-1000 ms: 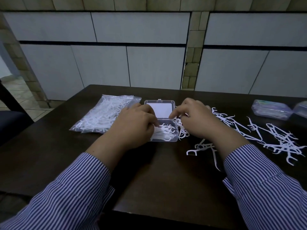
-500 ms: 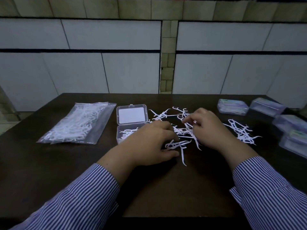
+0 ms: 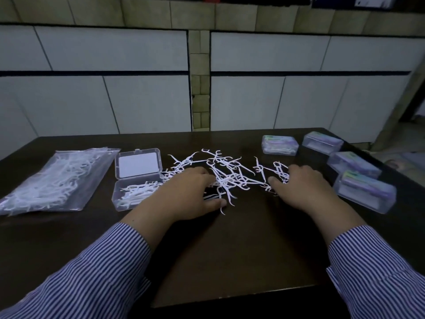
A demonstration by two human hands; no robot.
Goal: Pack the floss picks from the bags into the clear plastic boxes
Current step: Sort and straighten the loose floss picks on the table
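White floss picks [image 3: 230, 173] lie scattered in a loose tangle across the middle of the dark surface [image 3: 230, 249], between the person's two hands. The left hand [image 3: 184, 196] rests palm down on the near-left edge of the tangle, fingers spread fairly wide, thumb touching a stray pick at the near side; no pick is seen pinched. The right hand [image 3: 301, 187] rests on the right side of the pile, fingers extended over the picks; whether any pick is caught beneath them I cannot tell. The open box [image 3: 135, 194] stands just left of the left hand, lid laid back, its tray holding a modest layer of picks and judged only partly filled. Further left lies a clear bag [image 3: 55, 180] with many picks inside, not yet emptied. At the far right stand four closed boxes [image 3: 363, 192], each showing contents through the clear walls; these are judged finished. Assessment: work is well begun but far from complete. Outstanding items: gather the loose pile into the open box, close it, then deal with the bag's contents. No empty spare boxes are visible, so whether enough boxes remain cannot be confirmed from here
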